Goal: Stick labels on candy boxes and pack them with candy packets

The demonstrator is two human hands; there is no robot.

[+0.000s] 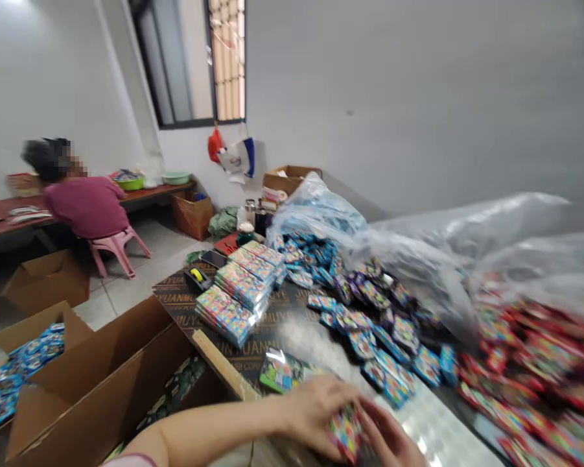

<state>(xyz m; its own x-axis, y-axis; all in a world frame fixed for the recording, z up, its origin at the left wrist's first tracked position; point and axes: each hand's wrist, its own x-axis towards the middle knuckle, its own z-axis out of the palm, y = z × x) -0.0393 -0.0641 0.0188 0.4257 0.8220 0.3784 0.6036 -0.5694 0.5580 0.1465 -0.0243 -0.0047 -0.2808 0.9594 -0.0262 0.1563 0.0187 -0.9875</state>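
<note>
Near the bottom of the head view, my left hand (pixel 315 408) and my right hand (pixel 391 438) are together, both closed around a small colourful packet (pixel 345 429) with red edges. Fingers hide part of it, and motion blurs them. Just beyond my left hand a green printed flat packet (pixel 279 371) lies on the dark board tabletop (pixel 272 318). Blue packets (pixel 386 373) are scattered past my right hand. Further right lies a blurred heap of red packets (pixel 539 363).
Stacked flat packs (pixel 236 295) and a tape dispenser (pixel 197 279) stand on the table's far left. Clear plastic bags (pixel 418 259) spill purple and blue packets. Open cardboard boxes (pixel 102 383) sit left of the table. A person (pixel 87 204) sits on a pink stool at another table.
</note>
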